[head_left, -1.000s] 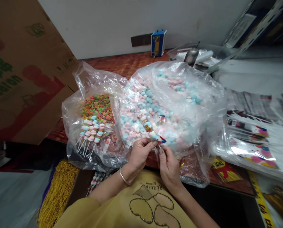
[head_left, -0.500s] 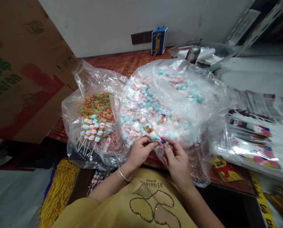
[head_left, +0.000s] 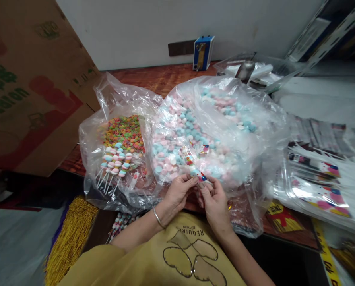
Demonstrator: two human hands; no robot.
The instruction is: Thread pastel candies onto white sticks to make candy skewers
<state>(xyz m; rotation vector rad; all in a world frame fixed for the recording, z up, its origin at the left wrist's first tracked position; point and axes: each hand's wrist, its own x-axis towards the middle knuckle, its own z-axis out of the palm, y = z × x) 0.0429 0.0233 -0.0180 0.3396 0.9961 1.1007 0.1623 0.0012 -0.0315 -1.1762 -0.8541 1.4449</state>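
Red-brown wooden table (head_left: 147, 81) at a white wall (head_left: 135, 31), heaped with clear bags (head_left: 117, 99). At its near edge, left hand (head_left: 179, 192) and right hand (head_left: 214, 202) both pinching the lower end of a wrapped candy skewer (head_left: 192, 164), laid over the bag of pink-and-blue sweets (head_left: 239, 159).

The left grip (head_left: 179, 192) and the right grip (head_left: 214, 202) pinched a wrapped candy stick (head_left: 192, 165) at its bottom end. It lay over a big bag (head_left: 263, 119) of pink and blue sweets.
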